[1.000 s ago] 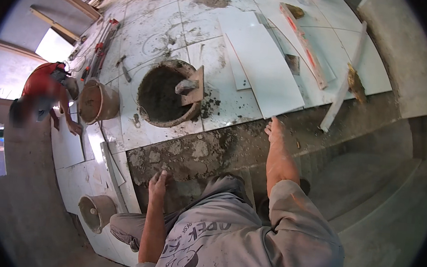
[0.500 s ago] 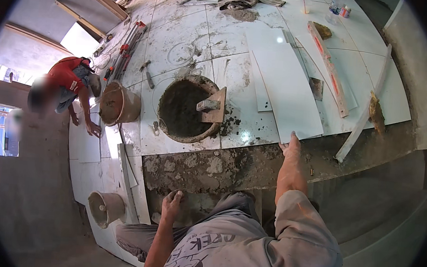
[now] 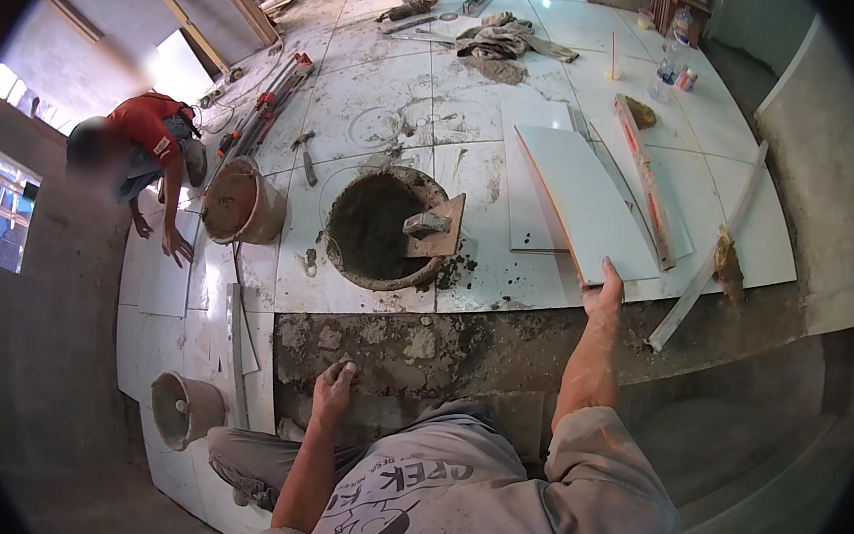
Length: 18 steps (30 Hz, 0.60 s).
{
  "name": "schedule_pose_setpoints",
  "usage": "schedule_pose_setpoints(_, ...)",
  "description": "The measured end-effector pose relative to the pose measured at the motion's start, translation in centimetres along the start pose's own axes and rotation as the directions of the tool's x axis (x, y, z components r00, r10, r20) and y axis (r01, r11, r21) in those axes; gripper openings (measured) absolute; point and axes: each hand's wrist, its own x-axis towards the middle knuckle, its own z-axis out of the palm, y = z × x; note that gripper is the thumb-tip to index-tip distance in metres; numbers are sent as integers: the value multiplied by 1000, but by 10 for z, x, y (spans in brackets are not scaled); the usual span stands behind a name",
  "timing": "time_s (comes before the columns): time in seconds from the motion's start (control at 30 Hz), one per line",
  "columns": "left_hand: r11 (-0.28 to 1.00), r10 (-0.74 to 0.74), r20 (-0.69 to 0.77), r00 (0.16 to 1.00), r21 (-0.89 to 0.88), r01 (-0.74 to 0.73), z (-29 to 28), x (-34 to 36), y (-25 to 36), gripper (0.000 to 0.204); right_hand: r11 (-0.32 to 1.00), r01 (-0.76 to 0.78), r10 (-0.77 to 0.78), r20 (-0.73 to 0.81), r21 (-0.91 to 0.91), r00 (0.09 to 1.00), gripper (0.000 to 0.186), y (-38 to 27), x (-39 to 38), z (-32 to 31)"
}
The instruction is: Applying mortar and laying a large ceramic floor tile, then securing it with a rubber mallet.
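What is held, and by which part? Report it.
The right grip holds a long white tile by its near edge; nothing shows in the left grip.

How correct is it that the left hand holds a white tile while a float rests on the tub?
Not quite: the right hand, not the left hand, holds the tile, as the head view shows. The float does rest on the tub.
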Motion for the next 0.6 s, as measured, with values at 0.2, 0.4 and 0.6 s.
schedule_pose_setpoints(0.2,947,-53,7,999,-318,53,-19,-5,-9,40,980,200,-199,92,6,976,31,-62,1,83)
schedule_pose_setpoints(0.4,887,-95,-4,996,-455,83,-29,-19,34,49,953,264,-268,-12,-151,963,23,-119,-71,163)
schedule_pose_setpoints(0.6,872,18,298,954,-471,130,22,-5,103,59,900,413,-390,162,-142,906,21,-139,-197,149)
